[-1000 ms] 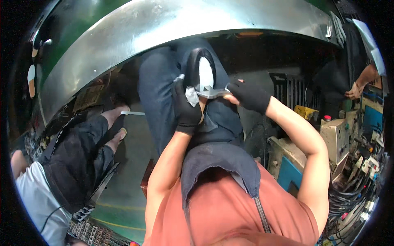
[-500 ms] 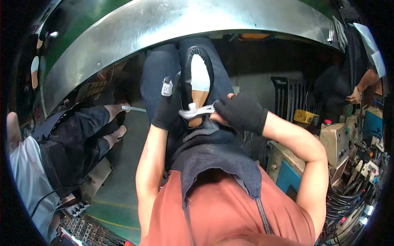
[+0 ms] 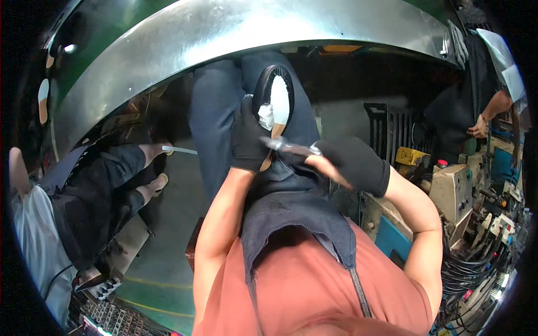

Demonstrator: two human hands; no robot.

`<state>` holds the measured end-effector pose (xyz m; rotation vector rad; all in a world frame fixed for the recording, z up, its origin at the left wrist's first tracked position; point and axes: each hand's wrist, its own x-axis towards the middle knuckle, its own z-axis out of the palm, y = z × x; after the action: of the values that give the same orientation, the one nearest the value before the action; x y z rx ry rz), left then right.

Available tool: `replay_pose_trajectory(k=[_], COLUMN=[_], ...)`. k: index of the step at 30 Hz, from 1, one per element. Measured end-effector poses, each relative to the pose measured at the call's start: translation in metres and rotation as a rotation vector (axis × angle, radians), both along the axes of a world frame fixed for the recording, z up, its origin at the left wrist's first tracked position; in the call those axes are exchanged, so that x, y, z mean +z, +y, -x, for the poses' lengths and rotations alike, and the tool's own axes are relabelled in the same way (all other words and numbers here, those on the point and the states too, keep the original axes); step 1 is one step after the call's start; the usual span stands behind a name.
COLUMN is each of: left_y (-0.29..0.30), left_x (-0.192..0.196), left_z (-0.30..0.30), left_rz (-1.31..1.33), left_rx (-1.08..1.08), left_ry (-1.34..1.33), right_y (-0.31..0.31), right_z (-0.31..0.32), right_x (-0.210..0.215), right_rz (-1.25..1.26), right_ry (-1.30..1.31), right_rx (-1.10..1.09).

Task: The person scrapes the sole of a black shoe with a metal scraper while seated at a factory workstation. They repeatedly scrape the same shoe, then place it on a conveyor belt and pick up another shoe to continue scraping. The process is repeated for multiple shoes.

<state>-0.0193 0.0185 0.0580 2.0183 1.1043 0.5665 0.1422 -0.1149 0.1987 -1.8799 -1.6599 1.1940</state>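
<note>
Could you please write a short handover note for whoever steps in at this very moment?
Left hand: black-gloved, gripping the black oval loop piece with a white inside, held up over the lap.
Right hand: black-gloved, holding a slim metal tool whose tip meets the piece's lower end.
Setting: seated under a curved metal sheet; a dark apron covers the lap.
Done: piece and tool are both in hand and brought together.
Left: the work at the piece's lower end looks unfinished; its progress cannot be judged.

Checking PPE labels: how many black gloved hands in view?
2. Left hand grips the black oval loop at centre; right hand holds a slim metal tool beside it. The co-worker's hand at right looks bare.
</note>
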Motion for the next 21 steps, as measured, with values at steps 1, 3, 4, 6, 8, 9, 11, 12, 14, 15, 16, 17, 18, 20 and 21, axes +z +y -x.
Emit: replay_pose_trajectory(k=[1, 3, 4, 6, 8, 9, 11, 12, 14, 15, 16, 17, 18, 20, 21], left_y=[0.004, 0.005, 0.005, 0.009, 0.004, 0.004, 0.011, 0.014, 0.016, 0.017, 0.012, 0.013, 0.013, 0.009, 0.009], left_x=[0.002, 0.011, 0.027, -0.005, -0.011, -0.016, -0.035, -0.043, -0.041, -0.035, -0.028, -0.02, -0.03, -0.021, -0.014], left_z=[-0.003, -0.005, -0.008, 0.008, 0.02, 0.021, 0.022, 0.025, 0.024, 0.024, 0.024, 0.023, 0.021, 0.016, 0.018], left_rz=[0.023, 0.087, 0.251, 0.239, 0.176, 0.106, 0.191, 0.214, 0.245, 0.282, 0.33, 0.37, 0.395, 0.228, 0.251], left_rx=[0.011, -0.002, -0.166, -0.189, -0.218, -0.215, -0.305, -0.324, -0.346, -0.348, -0.359, -0.359, -0.351, -0.228, -0.309], left_ry=[0.017, 0.026, 0.212, -0.065, -0.204, -0.218, -0.183, -0.169, -0.135, -0.121, -0.105, -0.095, -0.174, -0.285, -0.183], right_y=[0.011, 0.028, 0.03, 0.034, 0.028, 0.024, 0.017, 0.015, 0.013, 0.011, 0.01, 0.01, 0.019, 0.037, 0.033], right_z=[0.004, 0.008, -0.012, -0.022, -0.017, -0.014, -0.009, -0.006, -0.005, 0.0, 0.005, 0.011, 0.009, 0.0, 0.0], right_x=[0.007, 0.014, -0.013, -0.041, -0.039, -0.035, -0.058, -0.062, -0.054, -0.042, -0.044, -0.047, -0.054, -0.052, -0.043], right_rz=[-0.155, -0.45, -0.5, -0.271, -0.26, -0.392, -0.423, -0.237, -0.259, -0.233, -0.365, -0.497, -0.361, -0.172, -0.218], right_ry=[-0.018, -0.047, -0.028, -0.256, -0.413, -0.433, -0.313, -0.29, -0.191, -0.196, -0.201, -0.206, -0.239, -0.255, -0.295], right_rx=[0.079, 0.235, 0.337, 0.253, 0.227, 0.234, 0.103, 0.05, -0.033, -0.005, -0.018, -0.031, -0.079, -0.111, -0.08])
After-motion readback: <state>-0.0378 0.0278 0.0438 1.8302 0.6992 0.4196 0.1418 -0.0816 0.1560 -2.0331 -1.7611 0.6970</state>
